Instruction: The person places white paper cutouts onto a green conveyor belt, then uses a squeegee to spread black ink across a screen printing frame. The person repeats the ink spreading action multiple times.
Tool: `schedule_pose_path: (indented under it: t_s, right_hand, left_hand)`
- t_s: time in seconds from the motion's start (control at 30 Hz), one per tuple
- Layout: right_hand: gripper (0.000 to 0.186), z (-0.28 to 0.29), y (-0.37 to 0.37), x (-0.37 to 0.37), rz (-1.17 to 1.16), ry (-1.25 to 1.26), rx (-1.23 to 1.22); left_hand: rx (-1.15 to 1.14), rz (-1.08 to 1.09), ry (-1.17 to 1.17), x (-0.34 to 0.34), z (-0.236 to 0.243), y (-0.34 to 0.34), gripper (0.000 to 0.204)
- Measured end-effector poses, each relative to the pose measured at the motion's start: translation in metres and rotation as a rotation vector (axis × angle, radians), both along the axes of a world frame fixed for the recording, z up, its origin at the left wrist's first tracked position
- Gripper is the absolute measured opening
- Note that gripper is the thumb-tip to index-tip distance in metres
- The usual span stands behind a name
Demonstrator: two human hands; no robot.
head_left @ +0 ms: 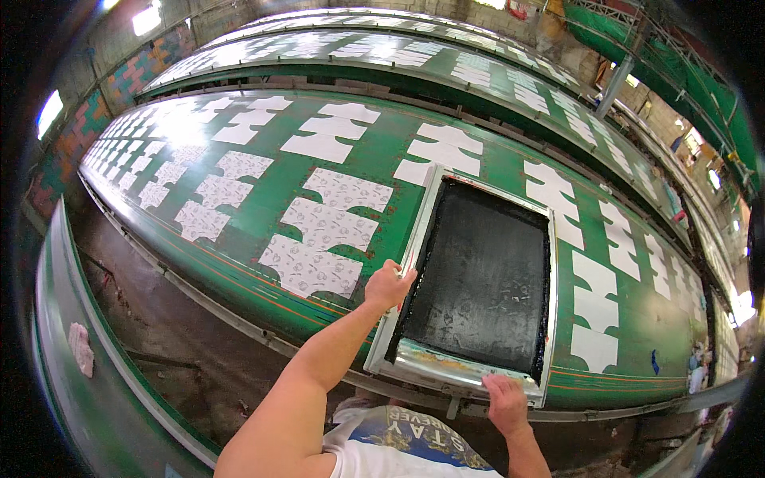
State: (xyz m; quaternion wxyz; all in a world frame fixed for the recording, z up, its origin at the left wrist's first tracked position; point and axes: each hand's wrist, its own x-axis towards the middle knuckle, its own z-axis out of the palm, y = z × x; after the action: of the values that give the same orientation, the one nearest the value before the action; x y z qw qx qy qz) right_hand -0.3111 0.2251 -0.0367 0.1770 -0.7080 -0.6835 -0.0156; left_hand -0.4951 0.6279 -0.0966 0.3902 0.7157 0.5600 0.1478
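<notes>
A screen printing frame [550, 303] with a dark mesh lies over the long green table in front of me. My left hand [389, 287] is closed round its left rail, about halfway along. At its near right end my right hand [508, 398] has its fingers curled over the near edge. A shiny silver strip [446, 360] runs across the near end of the mesh; whether it is a separate tool I cannot tell. Left of the frame lie white cut fabric pieces [327, 227] with a small grey print. Plain white pieces [595, 299] lie to its right.
The green table [263, 271] stretches far left, with rows of fabric pieces. Another long table [335, 56] with fabric stands behind it. At the lower left is a green surface [96, 382] with a crumpled pale cloth [80, 348]. A metal rail [239, 331] borders the near table edge.
</notes>
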Motion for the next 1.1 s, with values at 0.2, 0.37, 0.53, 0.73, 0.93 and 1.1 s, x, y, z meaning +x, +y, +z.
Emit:
schedule_pose_path:
  t_s: [0.2,0.37,0.53,0.73,0.93,1.1]
  right_hand:
    - [0.051,0.016,0.051,-0.002,-0.062,-0.004,-0.147]
    - [0.052,0.007,0.059,-0.019,-0.07,-0.041,-0.232]
    - [0.05,0.02,0.07,-0.002,-0.036,0.061,-0.507]
    - [0.031,0.024,0.14,0.07,0.045,0.145,-0.997]
    - [0.032,0.02,0.226,0.15,0.016,0.048,-0.775]
    - [0.031,0.006,0.311,0.227,-0.047,-0.065,-0.651]
  left_hand:
    - [0.028,0.008,0.015,-0.002,0.006,-0.004,0.058]
    - [0.01,-0.007,-0.051,-0.003,-0.003,0.0,0.057]
    - [-0.016,-0.011,-0.079,0.0,-0.012,0.008,0.061]
    - [0.008,0.042,-0.143,0.002,-0.015,0.008,0.057]
    - [0.063,0.056,-0.14,0.005,-0.011,0.005,0.052]
    - [0.079,0.064,-0.113,0.01,-0.014,0.004,0.048]
